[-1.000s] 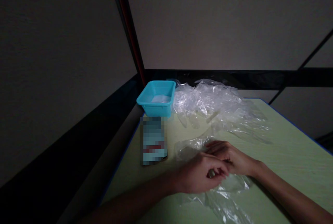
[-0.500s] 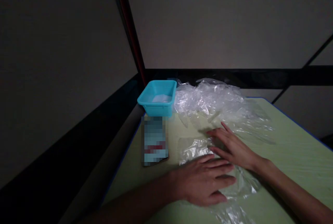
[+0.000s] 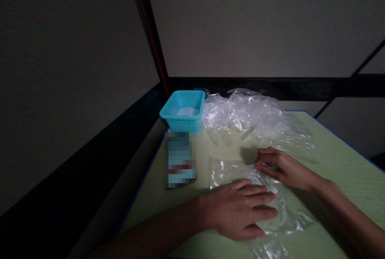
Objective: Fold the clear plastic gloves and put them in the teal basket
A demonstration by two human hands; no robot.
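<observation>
A clear plastic bag (image 3: 231,172) lies flat on the green table (image 3: 337,158) in front of me. My left hand (image 3: 240,209) rests palm down on its near part, fingers stretched out and spread. My right hand (image 3: 281,167) sits on the bag's far right side with its fingers curled and pressed together on the film. A heap of crumpled clear plastic (image 3: 246,114) lies behind the hands.
A turquoise plastic tub (image 3: 183,110) with something white inside stands at the table's far left corner. A small flat packet (image 3: 179,158) lies just in front of it near the left edge. Dark rails and a wall border the table.
A second ago both hands were bunched together over the bag. The left hand has since flattened on it, and the right hand moved rightward and curled its fingers on the film.
</observation>
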